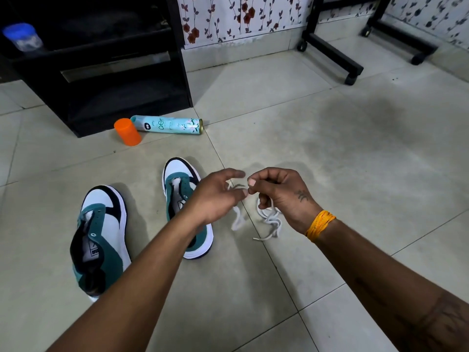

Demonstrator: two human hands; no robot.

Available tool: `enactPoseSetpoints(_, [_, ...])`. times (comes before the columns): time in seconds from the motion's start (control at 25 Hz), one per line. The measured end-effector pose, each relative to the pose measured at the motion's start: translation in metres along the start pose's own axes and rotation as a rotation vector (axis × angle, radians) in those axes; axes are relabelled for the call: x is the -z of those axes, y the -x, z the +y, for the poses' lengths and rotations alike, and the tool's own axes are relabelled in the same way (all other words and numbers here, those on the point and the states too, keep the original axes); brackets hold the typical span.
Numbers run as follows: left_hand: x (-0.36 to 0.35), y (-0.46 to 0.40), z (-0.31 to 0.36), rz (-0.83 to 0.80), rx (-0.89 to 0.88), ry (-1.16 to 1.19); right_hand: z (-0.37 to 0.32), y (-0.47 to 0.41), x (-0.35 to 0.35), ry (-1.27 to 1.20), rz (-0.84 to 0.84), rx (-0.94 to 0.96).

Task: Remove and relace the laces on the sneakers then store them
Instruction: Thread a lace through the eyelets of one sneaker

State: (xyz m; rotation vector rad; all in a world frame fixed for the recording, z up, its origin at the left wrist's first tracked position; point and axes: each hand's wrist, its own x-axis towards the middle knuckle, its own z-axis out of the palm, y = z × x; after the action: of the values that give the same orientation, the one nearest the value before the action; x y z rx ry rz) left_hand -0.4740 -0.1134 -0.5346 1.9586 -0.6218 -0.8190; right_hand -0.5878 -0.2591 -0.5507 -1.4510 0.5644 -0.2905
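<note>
Two teal, white and black sneakers stand unlaced on the tiled floor: one at the lower left (101, 235), the other (181, 196) partly under my left wrist. Both hands hover just right of that second sneaker. My left hand (218, 196) pinches a white lace between thumb and fingertips, and a short piece of the lace (238, 219) hangs below it. My right hand (281, 194) has its fingers curled round the same lace, with a tangled bundle of lace (270, 222) dangling beneath it to the floor.
An orange cap (127, 132) and a teal spray can (170, 125) lie on the floor beyond the sneakers, in front of a black cabinet (106, 72). A black wheeled stand (332, 50) sits at the back right. Open tile floor (355, 138) stretches to the right.
</note>
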Motion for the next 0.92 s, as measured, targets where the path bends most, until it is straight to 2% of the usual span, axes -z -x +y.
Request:
enactPoseSetpoints(0.04, [-0.004, 0.000, 0.001, -0.029, -0.009, 0.043, -0.001, 0.000, -0.002, -0.004, -0.011, 0.004])
enactPoseSetpoints(0.12, [0.001, -0.006, -0.003, 0.130, 0.027, -0.008, -0.001, -0.001, -0.002, -0.004, 0.009, 0.004])
enactPoseSetpoints(0.2, [0.016, -0.010, -0.012, 0.365, 0.069, -0.430, 0.001, -0.002, 0.005, 0.001, 0.059, -0.005])
enactPoseSetpoints(0.24, [0.022, -0.006, -0.016, 0.444, 0.077, -0.667, 0.003, -0.001, 0.008, 0.004, 0.079, -0.010])
enactPoseSetpoints(0.28, [0.025, -0.003, -0.019, 0.479, 0.061, -0.771, 0.004, 0.000, 0.010, 0.010, 0.089, -0.015])
enactPoseSetpoints(0.32, [0.024, 0.000, -0.019, 0.446, 0.029, -0.753, 0.004, 0.000, 0.010, 0.017, 0.089, -0.018])
enactPoseSetpoints(0.44, [0.000, 0.005, -0.006, 0.071, -0.084, -0.317, 0.004, 0.002, 0.002, 0.015, 0.026, -0.013])
enactPoseSetpoints(0.48, [-0.007, 0.006, -0.003, 0.011, -0.103, -0.226, 0.003, 0.002, -0.002, 0.015, 0.006, -0.006])
enactPoseSetpoints(0.56, [-0.011, 0.000, -0.005, 0.124, -0.068, -0.214, 0.002, 0.001, -0.005, 0.019, 0.012, 0.001])
enactPoseSetpoints(0.64, [0.004, -0.004, -0.012, 0.333, 0.018, -0.467, 0.003, -0.001, 0.002, 0.010, 0.056, -0.008])
enactPoseSetpoints(0.72, [0.019, -0.003, -0.019, 0.418, 0.068, -0.720, 0.006, -0.001, 0.010, 0.010, 0.093, -0.020])
enactPoseSetpoints(0.8, [0.021, -0.002, -0.017, 0.316, 0.032, -0.598, 0.008, 0.000, 0.011, 0.012, 0.086, -0.024])
enactPoseSetpoints(0.92, [0.001, -0.001, -0.005, -0.003, -0.049, -0.220, 0.005, 0.001, -0.003, -0.016, 0.007, -0.006])
